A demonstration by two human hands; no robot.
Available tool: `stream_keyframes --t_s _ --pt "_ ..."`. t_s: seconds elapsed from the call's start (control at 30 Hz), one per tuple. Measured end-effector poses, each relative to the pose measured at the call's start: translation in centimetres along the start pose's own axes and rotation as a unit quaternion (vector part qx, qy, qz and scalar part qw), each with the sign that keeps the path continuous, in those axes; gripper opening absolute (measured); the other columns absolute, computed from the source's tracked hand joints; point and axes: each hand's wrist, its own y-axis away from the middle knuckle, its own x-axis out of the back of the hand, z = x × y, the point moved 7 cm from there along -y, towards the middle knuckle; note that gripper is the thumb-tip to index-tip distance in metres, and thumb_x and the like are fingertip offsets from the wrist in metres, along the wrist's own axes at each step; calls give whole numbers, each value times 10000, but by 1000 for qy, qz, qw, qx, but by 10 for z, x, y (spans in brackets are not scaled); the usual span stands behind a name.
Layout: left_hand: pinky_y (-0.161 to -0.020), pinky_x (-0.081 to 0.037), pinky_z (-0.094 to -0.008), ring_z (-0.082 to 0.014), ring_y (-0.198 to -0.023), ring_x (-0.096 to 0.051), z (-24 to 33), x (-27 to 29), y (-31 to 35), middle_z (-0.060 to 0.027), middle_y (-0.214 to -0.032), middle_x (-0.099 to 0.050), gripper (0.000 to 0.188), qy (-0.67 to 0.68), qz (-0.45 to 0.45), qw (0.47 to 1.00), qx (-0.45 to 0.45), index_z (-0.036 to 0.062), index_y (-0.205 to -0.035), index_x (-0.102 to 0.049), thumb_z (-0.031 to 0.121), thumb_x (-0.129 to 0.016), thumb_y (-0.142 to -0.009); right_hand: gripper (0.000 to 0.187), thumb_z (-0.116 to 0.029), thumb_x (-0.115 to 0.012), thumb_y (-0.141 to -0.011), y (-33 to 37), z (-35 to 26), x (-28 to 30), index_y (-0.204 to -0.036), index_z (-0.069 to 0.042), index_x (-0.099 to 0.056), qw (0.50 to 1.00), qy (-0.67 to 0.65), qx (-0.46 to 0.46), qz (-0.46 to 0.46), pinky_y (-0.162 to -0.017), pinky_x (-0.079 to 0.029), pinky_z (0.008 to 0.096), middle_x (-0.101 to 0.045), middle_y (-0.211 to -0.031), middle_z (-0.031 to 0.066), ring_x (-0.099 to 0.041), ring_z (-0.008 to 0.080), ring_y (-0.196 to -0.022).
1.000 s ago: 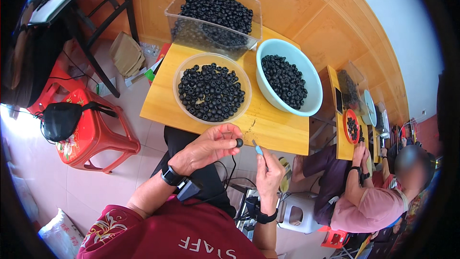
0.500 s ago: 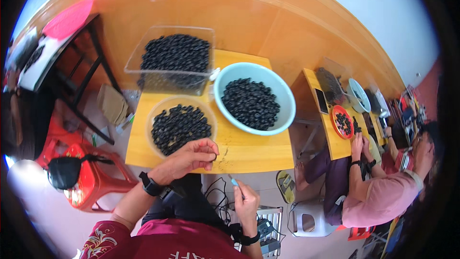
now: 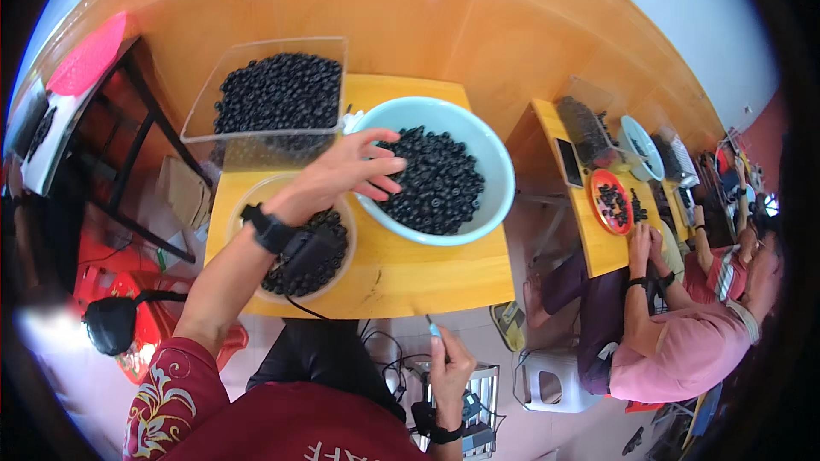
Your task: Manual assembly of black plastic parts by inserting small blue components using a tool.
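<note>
A wood-panelled wall (image 3: pixel 427 26) is rising behind a yellow table (image 3: pixel 418 277), which is sitting squarely before the wearer. To the right, a person in a pink shirt (image 3: pixel 683 354) is sitting at another table. On the near table, a clear rectangular bin (image 3: pixel 248 137) is standing at the back left, a pale blue basin (image 3: pixel 493 179) is resting to its right, and a round clear tub (image 3: pixel 351 243) is lying in front of the bin. The left hand (image 3: pixel 354 172) is hanging over the basin's left side, its fingers spreading apart; whether the fingertips are touching the contents, I cannot tell. Its forearm is crossing above the tub. The right hand (image 3: pixel 451 367) is staying lower, in front of the table's near edge, its thumb and fingers pinching a slim blue-handled tool (image 3: pixel 434 330) whose dark tip is pointing toward that edge. Small black beads (image 3: pixel 436 192) are heaping up in the basin, filling much of the bin and covering the tub's floor.
</note>
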Motion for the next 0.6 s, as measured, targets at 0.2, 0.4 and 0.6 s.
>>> stream_keyframes --t_s 0.2,0.4,0.6 --pt "-683 -528 -257 -154 -820 -650 -48 83 107 -87 -1046 -619 366 -17 88 996 10 -1 -1190 -542 189 -630 -890 202 -93 -561 -885 2 -4 -1 -1023 23 -654 998 54 -21 -35 -591 -439 326 -605 -719 139 -551 197 -622" --pt "-681 -522 -266 -131 -745 -648 -123 117 174 -66 -875 -678 188 -173 200 964 18 -20 -973 -653 23 -672 -792 184 -66 -570 -875 10 -39 -38 -1011 38 -639 997 21 23 -66 -586 -437 320 -604 -726 144 -571 206 -626" --pt "-645 -498 -258 -135 -703 -617 -122 103 161 -61 -805 -634 187 -234 190 952 -46 -5 -929 -649 1 -694 -748 188 -73 -588 -873 9 -69 -58 -1015 38 -642 993 38 59 -92 -595 -444 316 -615 -746 150 -578 217 -630"
